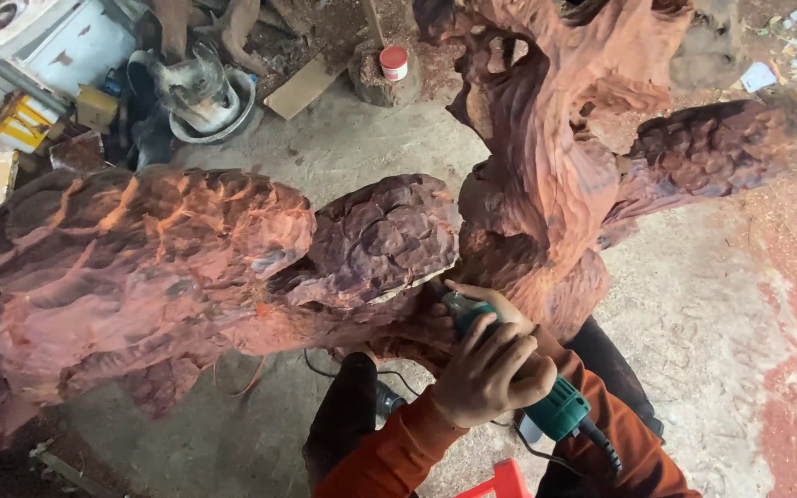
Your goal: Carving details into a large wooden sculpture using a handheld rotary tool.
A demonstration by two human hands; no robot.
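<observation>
A red-capped white jar (394,63) stands near a metal basin (217,118).

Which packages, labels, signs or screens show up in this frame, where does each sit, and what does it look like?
Small can: top centre, on a stump; round, red lid, white band.
Yellow box: upper left on the floor; blocky, yellow with white stripes.
White panel: top left corner; flat, white, scuffed.
Paper scraps: upper right on the ground; pale, crumpled.
No screens or signs.
</observation>
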